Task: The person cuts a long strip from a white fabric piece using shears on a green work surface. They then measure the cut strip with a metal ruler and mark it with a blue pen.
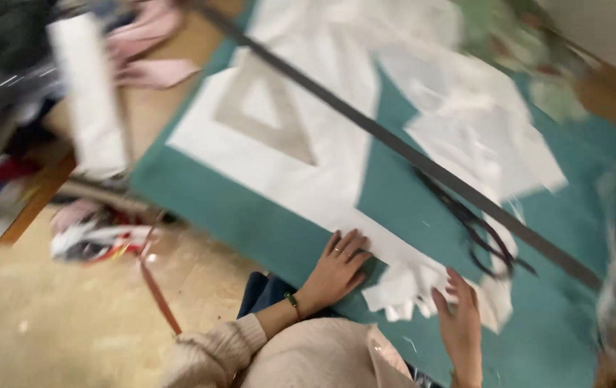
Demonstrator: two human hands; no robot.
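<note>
sleeve [211,352]: beige knit | wrist: dark bracelet [293,302] | finger: ring [337,251]

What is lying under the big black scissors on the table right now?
The scissors rest partly on the teal cutting mat and partly on white paper pieces near the right hand. A long dark ruler runs beside them. Whatever lies beneath the paper is hidden.

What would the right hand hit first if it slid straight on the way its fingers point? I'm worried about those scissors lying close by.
Probably the white fabric scraps its fingertips already touch. The right hand points up and slightly left, so the black scissors lie just right of that line, though blur leaves it uncertain.
</note>
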